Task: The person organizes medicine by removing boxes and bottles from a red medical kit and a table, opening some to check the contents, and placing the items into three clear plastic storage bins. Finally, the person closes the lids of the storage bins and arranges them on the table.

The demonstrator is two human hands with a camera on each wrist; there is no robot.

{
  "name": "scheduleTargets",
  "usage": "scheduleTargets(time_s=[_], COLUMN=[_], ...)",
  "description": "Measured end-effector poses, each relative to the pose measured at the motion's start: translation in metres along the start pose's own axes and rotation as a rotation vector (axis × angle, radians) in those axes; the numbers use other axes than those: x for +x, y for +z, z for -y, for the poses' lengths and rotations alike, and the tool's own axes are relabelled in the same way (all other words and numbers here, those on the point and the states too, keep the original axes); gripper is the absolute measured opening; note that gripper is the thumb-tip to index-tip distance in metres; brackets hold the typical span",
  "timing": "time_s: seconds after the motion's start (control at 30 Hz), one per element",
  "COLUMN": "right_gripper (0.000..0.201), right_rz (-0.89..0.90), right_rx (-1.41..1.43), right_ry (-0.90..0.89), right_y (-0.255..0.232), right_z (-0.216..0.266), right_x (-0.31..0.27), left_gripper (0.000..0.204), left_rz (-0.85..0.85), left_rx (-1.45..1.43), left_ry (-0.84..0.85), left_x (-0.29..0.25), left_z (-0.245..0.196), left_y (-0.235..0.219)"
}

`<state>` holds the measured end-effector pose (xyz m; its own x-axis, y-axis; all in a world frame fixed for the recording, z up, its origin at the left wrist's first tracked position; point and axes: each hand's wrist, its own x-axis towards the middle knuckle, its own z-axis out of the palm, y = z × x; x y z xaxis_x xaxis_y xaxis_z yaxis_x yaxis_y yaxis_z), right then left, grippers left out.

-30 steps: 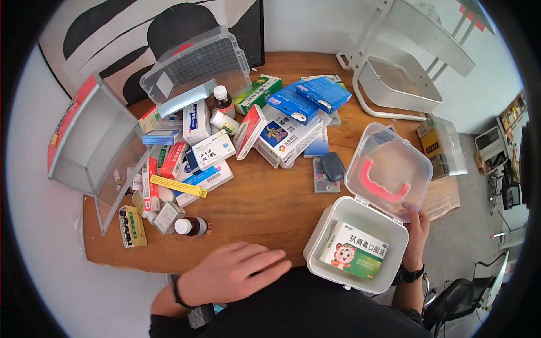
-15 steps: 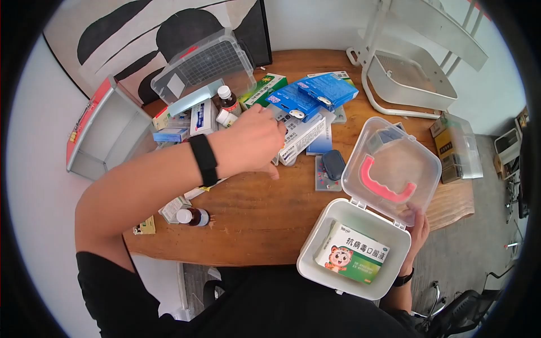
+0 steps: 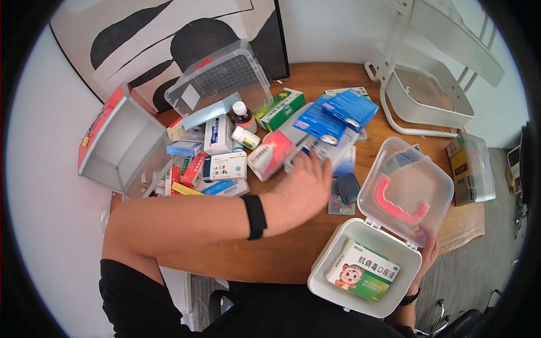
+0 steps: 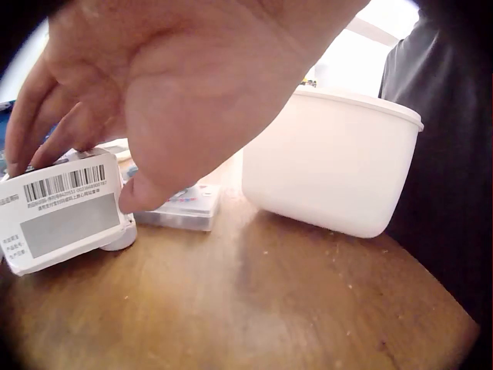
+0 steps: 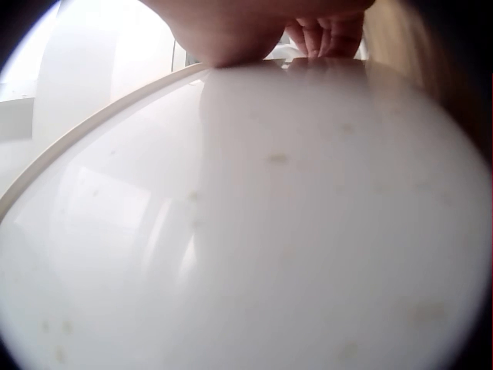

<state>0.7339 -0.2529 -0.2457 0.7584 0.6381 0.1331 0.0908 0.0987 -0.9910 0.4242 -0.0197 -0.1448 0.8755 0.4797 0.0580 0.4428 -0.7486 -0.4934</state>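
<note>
My left hand [image 3: 304, 188] reaches over the table to a white medicine box [image 4: 69, 220] with a barcode on its end. In the left wrist view the thumb lies along one side of that box and the fingers bend over its top. Two blue packets [image 3: 342, 112] overlap the same box's far part, and a red-and-white box [image 3: 269, 155] leans beside it. At the right, my right hand [image 3: 428, 253] grips the white lidded container [image 3: 323, 276] near its hinge, fingers at the rim. Inside the container sits a white-and-green medicine box [image 3: 366, 272].
The container's clear lid [image 3: 414, 186] with a pink handle stands open. A dark case [image 3: 347, 188] lies on a flat clear case behind it. Medicine boxes and bottles [image 3: 245, 137] pile up at left, by a clear bin [image 3: 225, 79]. A white rack [image 3: 428, 101] stands at back right.
My left hand rose from the table's front edge to the pile, then shifted right to the white medicine box. The red-and-white box now lies flatter. The right hand stays at the container.
</note>
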Motion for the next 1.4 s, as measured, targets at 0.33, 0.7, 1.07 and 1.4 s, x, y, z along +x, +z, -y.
scheduleTargets(time_s=[0.33,0.7,1.07,1.4], right_gripper=[0.038,0.037,0.029,0.029], right_rz=[-0.015,-0.031,0.101,0.169], right_rx=[0.100,-0.141,-0.077,0.216], right_ry=[0.069,-0.026,-0.022,0.162], right_y=[0.009,0.015,0.019,0.026], right_z=[0.009,0.018,0.032,0.044], right_x=[-0.002,-0.003,0.003,0.001], left_gripper=[0.057,0.022,0.030,0.033], left_rz=[-0.166,0.093,0.197,-0.067], left_rx=[-0.110,-0.507,-0.779,-1.134], left_ry=[0.096,-0.236,-0.401,-0.619], left_x=[0.007,0.027,0.067,-0.001], left_z=[-0.009,0.112,0.138,0.166], left_y=[-0.004,0.054,0.071,-0.009])
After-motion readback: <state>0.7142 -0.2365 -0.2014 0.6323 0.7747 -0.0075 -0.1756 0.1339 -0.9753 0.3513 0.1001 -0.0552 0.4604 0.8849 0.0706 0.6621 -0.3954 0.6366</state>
